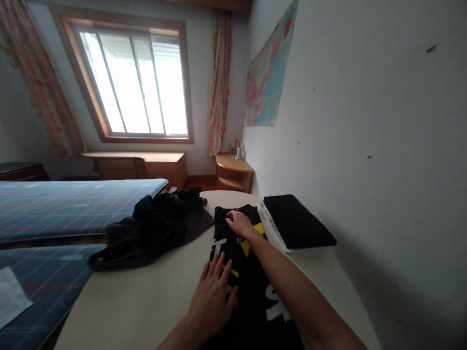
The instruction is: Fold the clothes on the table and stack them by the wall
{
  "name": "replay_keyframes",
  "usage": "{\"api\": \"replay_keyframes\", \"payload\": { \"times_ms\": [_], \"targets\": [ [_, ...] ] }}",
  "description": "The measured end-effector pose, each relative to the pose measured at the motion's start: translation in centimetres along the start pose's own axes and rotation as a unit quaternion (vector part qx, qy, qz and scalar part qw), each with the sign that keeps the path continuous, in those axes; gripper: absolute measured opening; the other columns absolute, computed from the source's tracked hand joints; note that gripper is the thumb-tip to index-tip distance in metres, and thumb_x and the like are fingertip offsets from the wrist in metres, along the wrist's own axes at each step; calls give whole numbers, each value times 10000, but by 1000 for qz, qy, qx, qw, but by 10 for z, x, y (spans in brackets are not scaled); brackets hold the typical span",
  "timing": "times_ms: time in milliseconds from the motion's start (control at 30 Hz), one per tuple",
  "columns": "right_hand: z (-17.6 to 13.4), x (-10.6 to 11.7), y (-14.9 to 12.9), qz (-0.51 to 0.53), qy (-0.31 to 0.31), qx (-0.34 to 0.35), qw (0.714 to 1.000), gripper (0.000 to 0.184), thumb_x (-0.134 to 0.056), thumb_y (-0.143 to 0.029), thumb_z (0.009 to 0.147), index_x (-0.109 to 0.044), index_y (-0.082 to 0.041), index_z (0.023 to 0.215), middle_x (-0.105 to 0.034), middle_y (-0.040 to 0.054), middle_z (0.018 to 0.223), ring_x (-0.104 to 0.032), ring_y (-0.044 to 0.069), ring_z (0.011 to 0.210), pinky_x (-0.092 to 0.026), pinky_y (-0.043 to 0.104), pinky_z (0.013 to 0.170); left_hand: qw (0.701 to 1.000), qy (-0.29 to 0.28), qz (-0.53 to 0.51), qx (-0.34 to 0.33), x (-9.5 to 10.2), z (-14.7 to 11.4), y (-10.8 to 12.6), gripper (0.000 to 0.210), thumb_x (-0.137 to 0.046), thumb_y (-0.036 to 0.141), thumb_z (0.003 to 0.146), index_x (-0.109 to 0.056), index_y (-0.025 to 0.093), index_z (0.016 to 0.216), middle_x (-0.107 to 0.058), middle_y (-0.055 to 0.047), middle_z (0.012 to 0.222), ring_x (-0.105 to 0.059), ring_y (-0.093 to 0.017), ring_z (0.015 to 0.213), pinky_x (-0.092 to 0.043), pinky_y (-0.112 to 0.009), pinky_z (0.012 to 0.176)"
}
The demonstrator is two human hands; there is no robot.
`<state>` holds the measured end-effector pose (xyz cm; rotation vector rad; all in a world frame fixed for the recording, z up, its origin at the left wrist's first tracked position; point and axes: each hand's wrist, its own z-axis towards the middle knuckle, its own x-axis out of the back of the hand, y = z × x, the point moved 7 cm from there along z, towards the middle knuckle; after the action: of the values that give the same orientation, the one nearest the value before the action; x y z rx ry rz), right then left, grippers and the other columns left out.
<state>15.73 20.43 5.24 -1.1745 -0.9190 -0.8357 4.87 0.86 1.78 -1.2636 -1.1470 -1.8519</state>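
A black T-shirt (251, 272) with white letters and yellow patches lies on the round table, folded into a long narrow strip with its neck end away from me. My left hand (215, 291) rests flat on its left side, fingers spread over the print. Farther up, near the neck end, my right hand (240, 223) has its fingers curled in against the fabric; my forearm crosses the shirt's right side. Left of the shirt, a rumpled heap of black clothing (156, 226) touches its far left edge. A folded black garment (297, 221) lies on a white tray-like container (272, 226) at the right.
The cream round table (120, 306) stands beside a white wall (365, 121) on my right. Beds with blue plaid covers (73, 204) adjoin its left side, a white sheet of paper (12, 296) on the nearer one. Beyond are a desk (146, 165) and a corner shelf (233, 165).
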Motion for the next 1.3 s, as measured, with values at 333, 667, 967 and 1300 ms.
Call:
{"api": "replay_keyframes", "payload": {
  "times_ms": [333, 667, 967, 1300],
  "targets": [
    [71, -26, -30, -23, -6, -7, 1000, 425, -563, -425, 943, -598, -203, 1304, -639, 124, 1314, -545, 265, 1237, -419, 354, 973, 999, -27, -27, -5, -13, 2, -7, 656, -548, 383, 908, -399, 207, 1522, -194, -110, 1621, -196, -361, 1488, -251, -596, 1184],
    [101, -26, -15, 9, 47, -111, 993, 321, -395, -388, 1021, -618, -250, 1207, -690, 86, 1204, -613, 235, 1140, -423, 387, 931, 999, -20, -37, -27, -35, 4, -18, 749, -615, 408, 874, -335, 254, 1551, -140, -81, 1630, -174, -402, 1484, -259, -641, 1170],
    [90, -35, -13, 10, 21, -63, 998, 313, -516, -382, 967, -587, -283, 1255, -676, 40, 1231, -558, 225, 1194, -423, 344, 931, 999, -32, -27, -16, -29, 4, -15, 752, -623, 402, 868, -319, 313, 1551, -148, -74, 1633, -181, -407, 1481, -282, -650, 1157],
    [53, 15, 38, -87, 76, -126, 985, 392, -364, -136, 966, -592, -163, 1283, -573, 194, 1337, -500, 302, 1257, -404, 423, 975, 999, -29, -42, 3, -17, 2, -10, 665, -576, 420, 912, -357, 327, 1532, -144, -70, 1638, -169, -407, 1483, -234, -644, 1168]
  ]
}}
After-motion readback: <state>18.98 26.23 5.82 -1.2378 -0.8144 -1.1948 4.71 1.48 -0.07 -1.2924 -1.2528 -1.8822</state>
